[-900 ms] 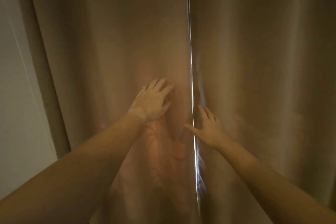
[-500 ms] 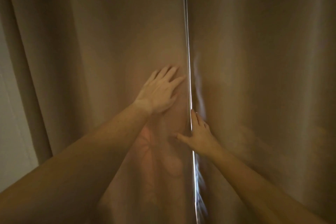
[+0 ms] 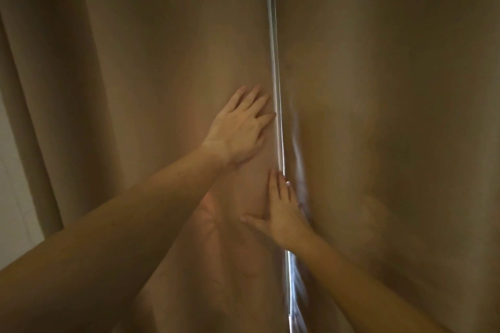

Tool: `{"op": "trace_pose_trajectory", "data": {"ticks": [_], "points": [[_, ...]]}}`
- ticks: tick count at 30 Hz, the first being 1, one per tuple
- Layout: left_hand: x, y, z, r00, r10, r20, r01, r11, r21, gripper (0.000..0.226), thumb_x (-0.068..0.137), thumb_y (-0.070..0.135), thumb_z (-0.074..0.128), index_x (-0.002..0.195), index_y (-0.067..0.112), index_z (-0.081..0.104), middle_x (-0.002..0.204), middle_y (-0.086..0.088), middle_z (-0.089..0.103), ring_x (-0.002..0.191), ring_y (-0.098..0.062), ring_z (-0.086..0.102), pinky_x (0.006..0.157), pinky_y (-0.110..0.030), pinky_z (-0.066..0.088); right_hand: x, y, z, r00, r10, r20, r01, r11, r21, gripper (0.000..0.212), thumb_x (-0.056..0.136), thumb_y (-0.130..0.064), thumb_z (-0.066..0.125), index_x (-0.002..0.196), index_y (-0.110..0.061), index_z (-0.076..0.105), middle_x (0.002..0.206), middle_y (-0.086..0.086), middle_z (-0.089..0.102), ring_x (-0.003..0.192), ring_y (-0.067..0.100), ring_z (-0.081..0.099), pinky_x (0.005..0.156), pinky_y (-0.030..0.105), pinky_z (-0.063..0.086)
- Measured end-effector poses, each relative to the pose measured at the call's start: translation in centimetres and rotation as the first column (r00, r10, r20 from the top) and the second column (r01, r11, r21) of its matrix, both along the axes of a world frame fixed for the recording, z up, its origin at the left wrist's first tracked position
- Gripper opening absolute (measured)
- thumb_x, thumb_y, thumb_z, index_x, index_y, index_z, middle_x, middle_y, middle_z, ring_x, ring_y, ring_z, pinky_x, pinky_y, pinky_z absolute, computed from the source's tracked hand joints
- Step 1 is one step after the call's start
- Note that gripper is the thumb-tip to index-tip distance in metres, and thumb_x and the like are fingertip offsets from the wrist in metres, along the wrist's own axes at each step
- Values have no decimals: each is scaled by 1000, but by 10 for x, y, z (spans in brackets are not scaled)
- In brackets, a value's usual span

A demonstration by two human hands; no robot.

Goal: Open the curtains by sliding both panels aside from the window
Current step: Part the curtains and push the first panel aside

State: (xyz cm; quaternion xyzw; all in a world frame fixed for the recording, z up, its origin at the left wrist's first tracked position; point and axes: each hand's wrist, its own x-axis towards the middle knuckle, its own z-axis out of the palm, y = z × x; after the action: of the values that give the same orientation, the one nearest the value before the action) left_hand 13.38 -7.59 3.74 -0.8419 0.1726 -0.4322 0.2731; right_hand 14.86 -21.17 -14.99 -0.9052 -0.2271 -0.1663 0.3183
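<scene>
Risking slip: left hand (image 3: 238, 130) flat, fingers splayed and gripping nothing, on left panel (image 3: 162, 89); right hand (image 3: 281, 211) also ungripped at the seam (image 3: 274, 62).

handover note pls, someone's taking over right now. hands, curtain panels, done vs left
Left hand: open, flat on the left panel just beside the centre gap.
Right hand: open, fingertips at the gap, lower down, thumb over the left panel's edge; nothing gripped.
Right panel: hangs closed.
Done: hands placed at the seam; only a thin slit of light shows.
Left: grip each panel's edge and slide both aside.
</scene>
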Motion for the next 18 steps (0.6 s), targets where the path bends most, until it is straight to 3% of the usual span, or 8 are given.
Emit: {"op": "trace_pose_trajectory", "data": {"ticks": [4,8,11,13,18], "points": [[6,19,-1,999,50,-12,-50,999,10,59,99,45,38,157,33,47,176,-8,23,164,-31,13,134,-52,1,2,17,1,1000,-24,19,26,995,-94,134,71,-90,55,157,-31,-30,172,-5,-24,159,29,-15,121,70,11],[10,36,-1,998,66,-13,-66,998,12,68,97,47,21,160,33,42,176,-8,23,165,-31,13,134,-52,5,10,37,-3,1000,7,12,-6,998,-69,135,69,-91,57,153,-38,-35,171,-10,-27,159,29,-15,122,68,15],[12,43,-3,999,39,28,-39,999,12,59,102,47,35,157,32,47,175,-9,26,164,-31,15,134,-51,5,12,47,0,998,59,-4,-59,997,-41,134,72,-86,62,155,-39,-31,168,-18,-30,159,31,-15,123,62,25],[16,49,-4,999,43,24,-44,999,21,55,104,49,40,157,32,48,176,-8,25,164,-30,15,134,-52,5,13,54,5,997,74,-16,-74,996,-46,134,73,-84,64,156,-38,-30,170,-14,-27,159,32,-15,123,60,27],[24,74,-6,998,56,26,-56,998,10,56,101,53,52,153,31,54,173,-8,32,162,-32,22,134,-53,9,20,81,10,996,80,-46,-84,993,-85,134,75,-82,64,157,-34,-30,173,-4,-24,160,32,-15,125,65,13]]}}
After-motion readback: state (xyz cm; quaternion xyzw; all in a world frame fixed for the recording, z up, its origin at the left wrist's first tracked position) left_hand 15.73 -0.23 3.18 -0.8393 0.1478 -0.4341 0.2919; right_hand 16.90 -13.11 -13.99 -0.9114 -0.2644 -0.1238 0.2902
